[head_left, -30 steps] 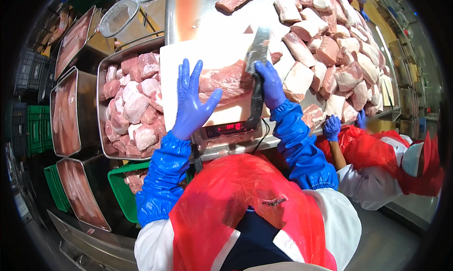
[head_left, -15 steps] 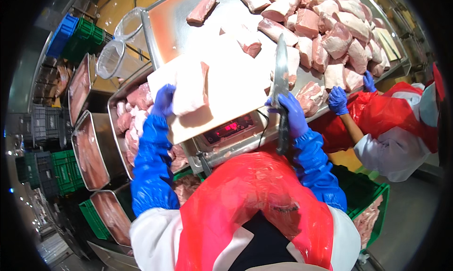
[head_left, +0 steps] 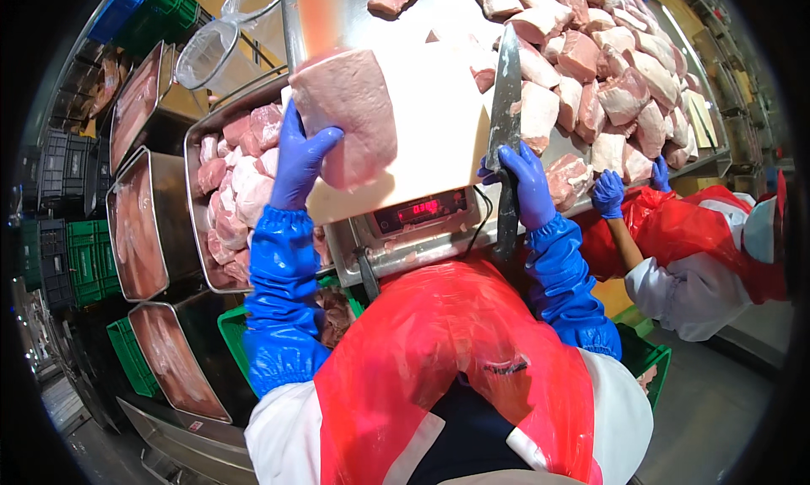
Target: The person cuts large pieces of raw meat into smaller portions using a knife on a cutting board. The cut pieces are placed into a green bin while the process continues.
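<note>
In my gloved left hand (head_left: 302,151) is a thick slab of raw meat (head_left: 354,118), gripped at its lower left edge with the thumb on top. The slab is raised above the left part of a white cutting board (head_left: 443,139). My right hand (head_left: 525,181) grips a large knife (head_left: 505,105) by its dark handle, fingers closed round it. The blade points away from me, along the board's right side. Under the board's near edge a scale (head_left: 422,209) shows a lit red display.
A metal tray of meat pieces (head_left: 198,160) stands left of the board. Many pieces of meat (head_left: 591,54) are heaped at the far right. On the right, a co-worker's gloved hand (head_left: 607,194) rests beside the heap. Lined bins (head_left: 207,54) and crates (head_left: 89,249) stand at left.
My left hand has lifted the meat slab off the board and turned it so its broad face shows. The right hand still holds the knife in nearly the same place.
</note>
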Available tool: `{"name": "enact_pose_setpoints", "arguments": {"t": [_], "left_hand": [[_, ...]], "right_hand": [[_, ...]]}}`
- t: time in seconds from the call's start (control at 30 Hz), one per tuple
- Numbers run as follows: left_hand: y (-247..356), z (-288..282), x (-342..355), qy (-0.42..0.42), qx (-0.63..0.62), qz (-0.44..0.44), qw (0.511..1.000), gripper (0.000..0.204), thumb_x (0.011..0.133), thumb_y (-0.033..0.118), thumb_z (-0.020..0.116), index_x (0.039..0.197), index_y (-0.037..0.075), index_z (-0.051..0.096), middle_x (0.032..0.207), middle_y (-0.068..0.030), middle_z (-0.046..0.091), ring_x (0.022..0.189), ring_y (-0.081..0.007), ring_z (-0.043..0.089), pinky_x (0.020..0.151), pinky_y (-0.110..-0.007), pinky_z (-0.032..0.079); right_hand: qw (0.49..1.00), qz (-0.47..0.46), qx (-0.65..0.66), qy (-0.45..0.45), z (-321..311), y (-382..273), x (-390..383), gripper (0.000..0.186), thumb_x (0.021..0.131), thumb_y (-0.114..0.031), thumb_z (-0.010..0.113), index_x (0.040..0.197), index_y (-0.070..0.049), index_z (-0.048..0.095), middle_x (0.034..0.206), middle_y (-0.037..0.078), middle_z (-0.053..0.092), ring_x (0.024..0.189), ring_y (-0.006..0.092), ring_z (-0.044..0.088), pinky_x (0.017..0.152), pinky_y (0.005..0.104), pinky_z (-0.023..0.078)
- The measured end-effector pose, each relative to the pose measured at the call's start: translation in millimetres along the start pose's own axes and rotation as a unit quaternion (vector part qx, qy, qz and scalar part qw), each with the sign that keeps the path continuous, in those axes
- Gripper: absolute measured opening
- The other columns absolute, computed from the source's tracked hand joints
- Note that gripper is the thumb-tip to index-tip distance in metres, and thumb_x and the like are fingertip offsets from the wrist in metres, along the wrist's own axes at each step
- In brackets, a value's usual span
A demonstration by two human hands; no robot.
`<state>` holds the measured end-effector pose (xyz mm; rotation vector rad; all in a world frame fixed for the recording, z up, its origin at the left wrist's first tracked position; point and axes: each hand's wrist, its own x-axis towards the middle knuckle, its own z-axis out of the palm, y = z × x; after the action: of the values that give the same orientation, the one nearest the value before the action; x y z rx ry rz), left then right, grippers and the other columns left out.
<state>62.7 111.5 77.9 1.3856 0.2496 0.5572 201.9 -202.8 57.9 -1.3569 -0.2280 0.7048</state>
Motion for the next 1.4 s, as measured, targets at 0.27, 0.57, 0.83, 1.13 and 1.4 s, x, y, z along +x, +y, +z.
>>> {"name": "enact_pose_setpoints", "arguments": {"t": [0.27, 0.57, 0.83, 1.13, 1.4], "left_hand": [[-0.4, -12.6, -23.0, -0.154, 0.396, 0.207, 0.881, 0.047, 0.074, -0.005, 0.062, 0.118, 0.010, 0.068, 0.138, -0.0140, 0.059, 0.138, -0.0324, 0.046, 0.117, -0.045, 0.031], [-44.7, -24.1, -111.6, 0.194, 0.145, -0.014, 0.970, 0.049, 0.098, 0.014, 0.052, 0.143, -0.003, 0.045, 0.145, -0.0133, 0.047, 0.137, -0.0252, 0.042, 0.117, -0.037, 0.029], [-38.2, -11.2, -115.7, 0.231, -0.107, -0.124, 0.959, 0.050, 0.099, 0.019, 0.054, 0.144, 0.001, 0.043, 0.144, -0.0148, 0.048, 0.135, -0.0277, 0.046, 0.115, -0.040, 0.035], [-22.7, 46.0, -67.2, 0.169, -0.200, -0.173, 0.950, 0.052, 0.100, 0.021, 0.054, 0.148, 0.011, 0.036, 0.112, -0.0063, 0.058, 0.094, -0.0191, 0.065, 0.078, -0.034, 0.056], [-21.3, 16.9, -10.7, 0.145, 0.321, 0.272, 0.896, 0.040, 0.085, 0.013, 0.068, 0.123, 0.003, 0.061, 0.116, -0.0147, 0.066, 0.112, -0.0302, 0.062, 0.098, -0.040, 0.048]], "right_hand": [[1.000, -0.001, 0.002, 0.025, -13.1, 11.4, -4.6, 0.029, 0.100, -0.023, 0.052, 0.116, 0.000, 0.058, 0.097, 0.010, 0.068, 0.083, 0.0207, 0.069, 0.074, 0.0342, 0.057], [0.998, -0.015, -0.057, 0.010, -11.5, -1.7, 25.9, 0.033, 0.099, -0.027, 0.055, 0.116, 0.002, 0.058, 0.097, 0.015, 0.067, 0.087, 0.0259, 0.068, 0.078, 0.0372, 0.055], [0.993, -0.017, -0.079, -0.087, 24.4, -2.1, 45.2, 0.034, 0.100, -0.022, 0.054, 0.123, 0.003, 0.058, 0.110, 0.015, 0.068, 0.098, 0.0230, 0.068, 0.084, 0.0366, 0.055], [0.981, -0.018, -0.079, -0.175, 107.0, 21.7, 104.3, 0.032, 0.093, -0.024, 0.062, 0.114, 0.000, 0.061, 0.098, 0.007, 0.065, 0.083, 0.0144, 0.061, 0.076, 0.0286, 0.051], [0.996, 0.037, 0.075, -0.027, 31.6, 0.4, 104.8, 0.024, 0.098, -0.017, 0.049, 0.114, 0.001, 0.049, 0.104, 0.020, 0.063, 0.090, 0.0360, 0.071, 0.068, 0.0456, 0.062]]}}
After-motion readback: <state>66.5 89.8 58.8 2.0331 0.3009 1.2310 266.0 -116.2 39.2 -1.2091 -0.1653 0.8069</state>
